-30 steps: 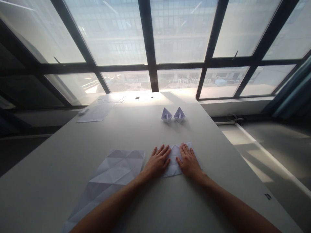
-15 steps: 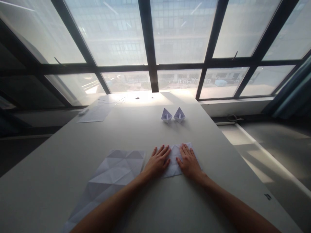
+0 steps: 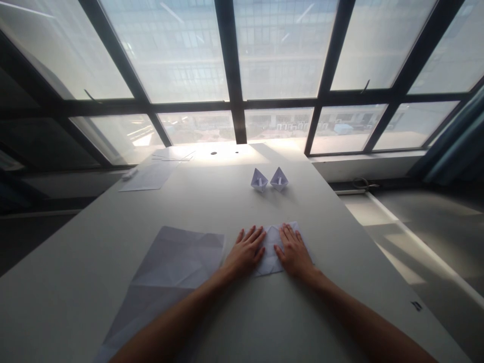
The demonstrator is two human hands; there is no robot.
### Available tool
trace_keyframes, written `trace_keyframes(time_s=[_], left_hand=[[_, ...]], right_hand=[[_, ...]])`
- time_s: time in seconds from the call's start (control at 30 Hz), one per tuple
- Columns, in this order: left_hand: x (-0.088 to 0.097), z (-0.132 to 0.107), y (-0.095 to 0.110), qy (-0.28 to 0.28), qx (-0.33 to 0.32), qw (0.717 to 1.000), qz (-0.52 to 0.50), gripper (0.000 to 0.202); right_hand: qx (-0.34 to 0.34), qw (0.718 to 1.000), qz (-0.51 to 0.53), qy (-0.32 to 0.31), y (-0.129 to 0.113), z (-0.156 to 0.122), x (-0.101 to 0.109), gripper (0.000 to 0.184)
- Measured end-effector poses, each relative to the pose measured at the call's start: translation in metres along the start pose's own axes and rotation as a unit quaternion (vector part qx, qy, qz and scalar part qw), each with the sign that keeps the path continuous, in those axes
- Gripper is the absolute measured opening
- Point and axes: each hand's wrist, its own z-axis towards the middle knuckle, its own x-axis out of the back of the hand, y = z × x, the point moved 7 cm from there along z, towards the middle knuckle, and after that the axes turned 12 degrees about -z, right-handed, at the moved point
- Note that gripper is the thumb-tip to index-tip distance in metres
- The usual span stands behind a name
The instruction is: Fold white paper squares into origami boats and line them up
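Observation:
A white folded paper [image 3: 270,254] lies flat on the table in front of me. My left hand [image 3: 245,252] rests on its left part, palm down with the fingers stretched out. On the right part lies my right hand [image 3: 295,253], also flat with the thumb apart. Between the two hands a peaked fold line shows; the rest of the paper is partly covered by them. Left of my left hand lies a larger creased white sheet [image 3: 172,269], partly hidden under my left forearm. Neither hand grips anything.
Two small folded paper boats [image 3: 259,180] stand side by side farther back on the white table [image 3: 212,204]. Flat paper sheets [image 3: 145,177] lie at the far left, with a small white object [image 3: 130,174] beside them. Large windows [image 3: 280,50] rise behind the table.
The larger sheet on the left looks smoother, with fewer crease facets, and its far left corner sits slightly farther back. Both hands and the folded paper stay in place.

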Motion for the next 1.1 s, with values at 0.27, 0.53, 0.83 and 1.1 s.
trace_keyframes(time_s=[0.27,0.53,0.83,1.1], left_hand=[[0.005,0.001,0.0,0.021,0.006,1.0,-0.01,0.043],[0.027,0.0,0.021,0.08,-0.008,0.997,-0.011,0.029],[0.029,0.0,0.015,0.087,0.007,0.995,-0.046,0.022],[0.014,0.002,0.008,0.059,-0.019,0.997,-0.05,0.045]], right_hand=[[0.076,0.997,0.01,0.004,0.009,0.01,0.007,0.063],[-0.068,0.995,-0.038,0.064,0.017,-0.008,0.026,0.056],[0.012,1.0,-0.009,0.025,0.012,0.002,0.007,0.06],[0.053,0.998,0.005,0.027,0.008,0.002,0.013,0.058]])
